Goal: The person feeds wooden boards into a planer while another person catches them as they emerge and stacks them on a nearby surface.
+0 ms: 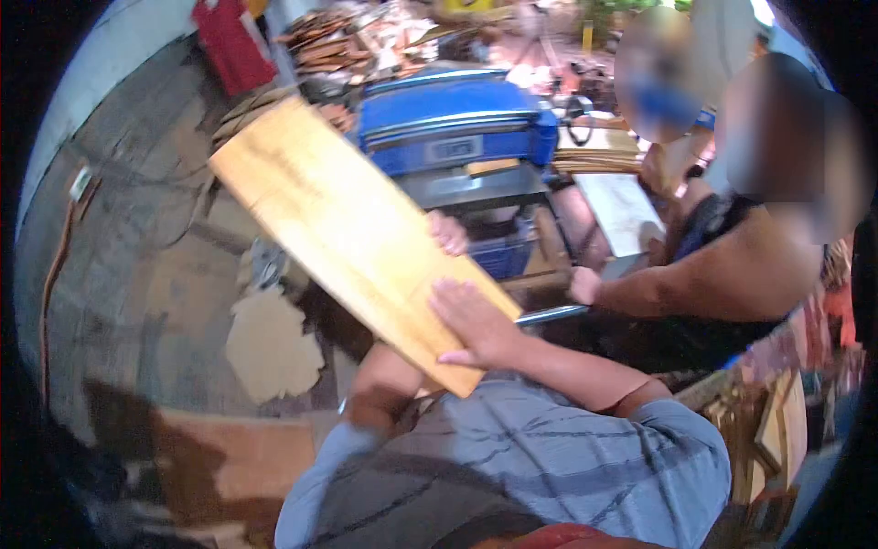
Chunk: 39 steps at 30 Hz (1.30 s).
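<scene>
A long, pale wooden board [338,220] slants across the view in front of my chest, from upper left to lower right. My left hand [448,233] holds it from underneath; the forearm passes below the wood and the fingertips curl over the far edge. The palm and thumb of that hand are hidden. Flat on the board's top face near its lower end lies my right hand [477,322], fingers stretched out and thumb apart.
A blue-topped planer-like machine [448,114] stands ahead. At right, a co-worker's hand [585,285] is near a metal bar [553,315]. Wood scraps [361,41] are piled behind, and stacked boards [599,151] lie beside the machine. A cable [57,265] runs along the left.
</scene>
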{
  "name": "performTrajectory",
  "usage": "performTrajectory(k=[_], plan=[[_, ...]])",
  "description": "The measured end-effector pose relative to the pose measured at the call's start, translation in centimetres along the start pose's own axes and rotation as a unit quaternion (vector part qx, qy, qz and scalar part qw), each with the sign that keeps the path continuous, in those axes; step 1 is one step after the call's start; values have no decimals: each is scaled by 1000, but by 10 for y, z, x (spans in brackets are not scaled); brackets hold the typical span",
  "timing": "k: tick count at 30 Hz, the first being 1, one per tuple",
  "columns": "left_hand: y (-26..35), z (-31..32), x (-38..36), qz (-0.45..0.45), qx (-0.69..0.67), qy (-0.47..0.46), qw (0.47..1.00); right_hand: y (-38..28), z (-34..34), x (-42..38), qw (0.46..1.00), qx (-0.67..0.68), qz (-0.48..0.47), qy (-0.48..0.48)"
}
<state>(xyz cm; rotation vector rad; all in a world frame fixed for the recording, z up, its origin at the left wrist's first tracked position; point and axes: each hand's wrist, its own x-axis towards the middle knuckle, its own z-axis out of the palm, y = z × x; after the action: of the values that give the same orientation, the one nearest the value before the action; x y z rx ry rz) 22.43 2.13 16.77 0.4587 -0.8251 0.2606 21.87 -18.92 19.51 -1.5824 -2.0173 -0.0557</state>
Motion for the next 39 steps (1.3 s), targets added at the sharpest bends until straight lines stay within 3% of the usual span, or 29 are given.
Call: performTrajectory(k=[3,4,5,6,8,9,11,12,13,14,15,17,19,21,22,23,24,25,27,28,29,31,32,34,39], plan=[[8,-40,-21,-14,-52,-9,999,6,10,-20,998,54,-2,-11],[13,-89,-45,-29,-122,-25,992,9,12,-27,995,97,0,-17],[9,-141,-77,42,-131,4,990,13,10,-33,997,73,23,-7],[25,-96,-54,-25,-78,-21,996,16,9,-38,991,133,13,-9],[30,-81,-74,58,48,125,989,29,8,-50,960,277,17,-27],[34,-92,-89,76,53,151,984,37,14,-56,961,276,26,-24],[33,-80,-92,72,66,160,982,49,23,-76,903,420,78,-49],[38,-144,-126,66,-20,49,996,45,19,-82,895,435,99,-26],[58,-225,-181,79,-22,90,993,34,-1,-81,883,447,139,-34],[28,-137,-125,153,199,402,880,36,15,-91,835,523,167,15],[-7,-28,-53,53,335,695,635,31,19,-97,836,497,230,28],[-35,6,-35,3,369,727,579,31,39,-106,802,487,329,108],[-48,-21,-74,-70,447,669,590,30,47,-111,751,462,445,158],[-65,-39,-97,-175,677,599,390,30,58,-112,663,524,452,285],[-68,-35,-97,-171,678,604,382,29,54,-109,570,602,458,322],[-71,-30,-96,-174,611,576,514,43,69,-124,464,689,439,343],[-69,-26,-98,-173,531,534,635,44,67,-130,435,704,438,351],[-64,-25,-101,-248,483,515,664,46,64,-133,406,719,437,359],[-60,-13,-116,-340,504,462,646,53,74,-150,389,718,444,369],[-57,-12,-131,-307,617,377,618,57,77,-159,380,710,465,368],[-53,-11,-146,-317,666,373,563,62,80,-168,371,702,484,367],[-30,0,-162,-313,790,272,451,69,84,-176,363,713,454,393],[-18,2,-169,-313,793,273,446,74,86,-179,356,720,444,397],[4,1,-179,-370,862,225,263,87,87,-180,363,721,442,392],[26,-6,-196,-432,859,191,199,113,107,-180,341,727,462,376]])
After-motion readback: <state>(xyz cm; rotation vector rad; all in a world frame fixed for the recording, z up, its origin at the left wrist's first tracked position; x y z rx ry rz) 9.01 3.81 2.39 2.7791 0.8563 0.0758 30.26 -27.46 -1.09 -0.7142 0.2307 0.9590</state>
